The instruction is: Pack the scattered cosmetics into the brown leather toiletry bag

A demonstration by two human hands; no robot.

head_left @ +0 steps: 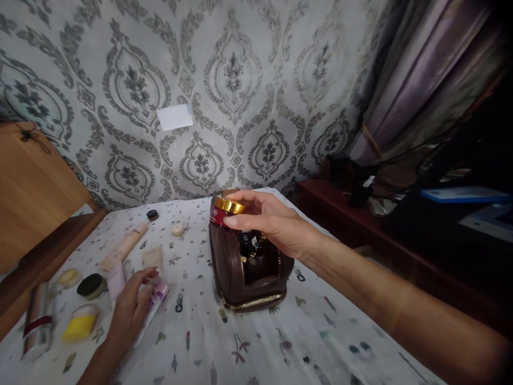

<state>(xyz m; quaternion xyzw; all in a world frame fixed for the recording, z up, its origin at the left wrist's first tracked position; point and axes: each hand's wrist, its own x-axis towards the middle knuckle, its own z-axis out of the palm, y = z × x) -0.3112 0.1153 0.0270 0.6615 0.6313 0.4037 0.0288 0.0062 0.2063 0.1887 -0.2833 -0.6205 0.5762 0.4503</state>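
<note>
Red gold-lidded round jar (218, 216): right hand (267, 215) pinching its sides, prob for steadiness
Left hand (133, 300): by white-purple tube (161, 289), can't tell grip

Through the head camera I saw my right hand (272, 216) gripping a gold-lidded red jar (218, 217) at the open brown bag (227, 267); whether jar and bag touched, I couldn't tell. My left hand (130, 305) curved over a pink-and-white tube (161, 290), near a dark-topped jar (90, 285) and a yellow container (79, 330) on the printed cloth (200, 353).
</note>
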